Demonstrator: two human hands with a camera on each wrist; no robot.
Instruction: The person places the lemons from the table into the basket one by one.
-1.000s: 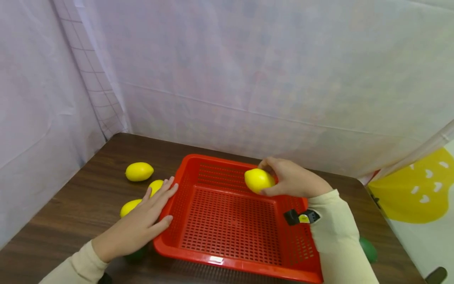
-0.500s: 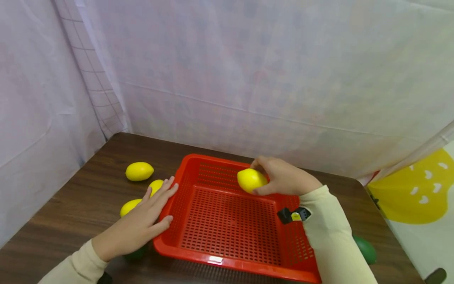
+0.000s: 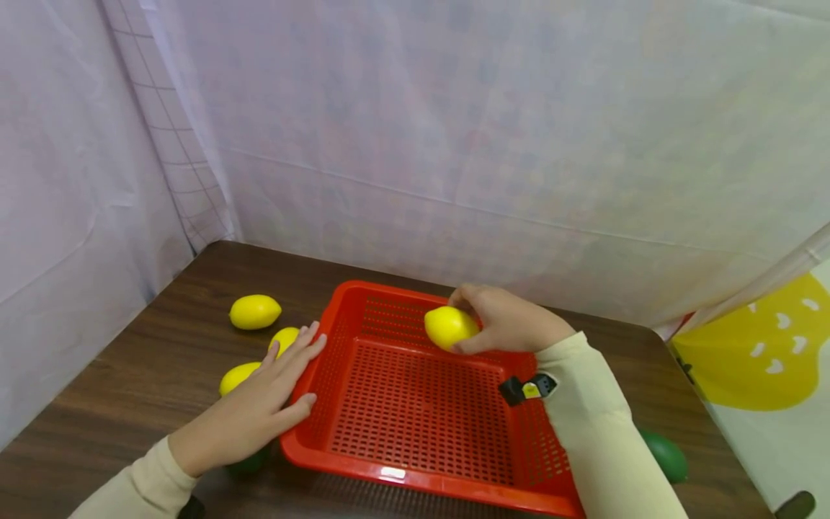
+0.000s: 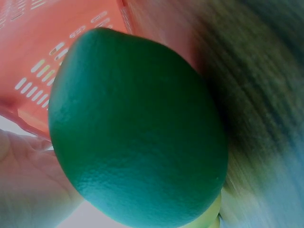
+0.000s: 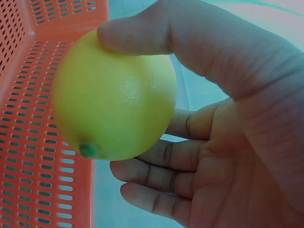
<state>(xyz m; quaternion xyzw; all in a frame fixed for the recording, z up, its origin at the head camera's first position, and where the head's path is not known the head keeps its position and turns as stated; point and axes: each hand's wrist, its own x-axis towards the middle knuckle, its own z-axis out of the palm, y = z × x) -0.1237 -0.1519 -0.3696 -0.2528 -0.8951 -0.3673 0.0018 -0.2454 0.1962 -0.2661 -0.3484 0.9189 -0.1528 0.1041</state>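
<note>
My right hand [image 3: 502, 317] grips a yellow lemon [image 3: 449, 328] over the back part of a red plastic basket [image 3: 421, 472]. In the right wrist view the thumb presses the top of the lemon [image 5: 114, 99] and the fingers curl beneath it. My left hand [image 3: 253, 414] lies against the basket's left rim with its fingers straight. Beside that hand are two more lemons, one at the fingers [image 3: 284, 339] and one partly hidden [image 3: 236, 378]. A large green fruit, its kind unclear, fills the left wrist view [image 4: 137, 128], under the left hand.
Another lemon [image 3: 255, 312] lies at the back left of the dark wooden table [image 3: 149, 367]. To the right of the basket, a green fruit [image 3: 666, 456] sits partly behind the right sleeve. A pale curtain [image 3: 415, 144] hangs behind the table.
My right hand has moved left with the lemon, along the back of the basket. The left hand and the basket have stayed in place.
</note>
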